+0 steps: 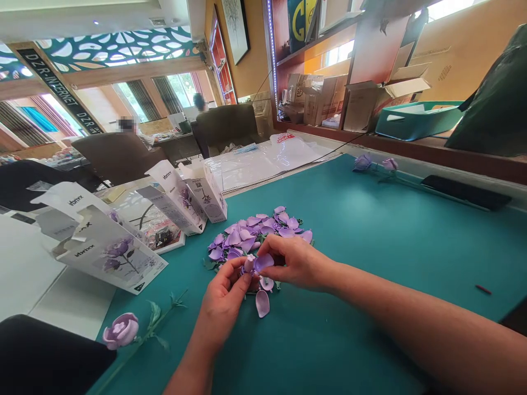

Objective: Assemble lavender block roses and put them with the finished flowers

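Green mat (pixel 349 230) covers the tabletop before you, its far edge running below a shelf (pixel 321 129) of cartons. Near its middle, your left hand (pixel 222 304) grips a small pink-purple bud (pixel 249 263) between thumb and fingers. Your right hand (pixel 298 263) pinches a cupped purple petal (pixel 264 262) right at the bud's side; whether the two pieces touch, you cannot tell. Just beyond your fingers spreads a pile (pixel 247 233) of purple petals, and one loose petal (pixel 262 304) lies on its near side. White boxes (pixel 119 252) with rose pictures crowd the left edge. Nearer you on that side lies a stemmed rose (pixel 121 330). Bare mat stretches wide to the right of the pile, with a dark red stick (pixel 483 289) far across and a long black object (pixel 465 192) near the far right edge.
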`<state>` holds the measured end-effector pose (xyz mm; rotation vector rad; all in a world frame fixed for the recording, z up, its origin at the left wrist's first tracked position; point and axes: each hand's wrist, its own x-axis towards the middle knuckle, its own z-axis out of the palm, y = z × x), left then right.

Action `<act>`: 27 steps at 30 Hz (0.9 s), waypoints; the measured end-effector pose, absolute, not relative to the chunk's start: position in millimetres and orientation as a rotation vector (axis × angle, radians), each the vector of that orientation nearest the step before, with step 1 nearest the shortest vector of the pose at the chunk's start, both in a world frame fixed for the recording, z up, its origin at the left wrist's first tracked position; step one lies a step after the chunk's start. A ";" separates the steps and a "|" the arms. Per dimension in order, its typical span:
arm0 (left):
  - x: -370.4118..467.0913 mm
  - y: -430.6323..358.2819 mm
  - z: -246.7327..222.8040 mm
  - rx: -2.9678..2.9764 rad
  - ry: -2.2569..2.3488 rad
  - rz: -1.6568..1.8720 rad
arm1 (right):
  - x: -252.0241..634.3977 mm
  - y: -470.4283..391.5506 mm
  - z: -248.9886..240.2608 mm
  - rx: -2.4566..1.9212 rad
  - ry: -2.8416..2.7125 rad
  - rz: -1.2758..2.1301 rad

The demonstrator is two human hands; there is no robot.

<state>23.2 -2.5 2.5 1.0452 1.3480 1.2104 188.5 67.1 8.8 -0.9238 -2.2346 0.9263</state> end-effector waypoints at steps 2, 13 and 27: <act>22.3 -2.0 3.2 1.062 1.354 1.201 | 188.3 66.9 9.3 -0.928 -2.249 0.905; 24.4 -3.2 1.7 1.059 1.383 1.239 | 186.4 66.4 4.8 -0.881 -2.228 0.914; 17.6 0.4 -1.7 0.999 1.345 1.292 | 188.4 66.0 5.6 -0.725 -2.107 0.985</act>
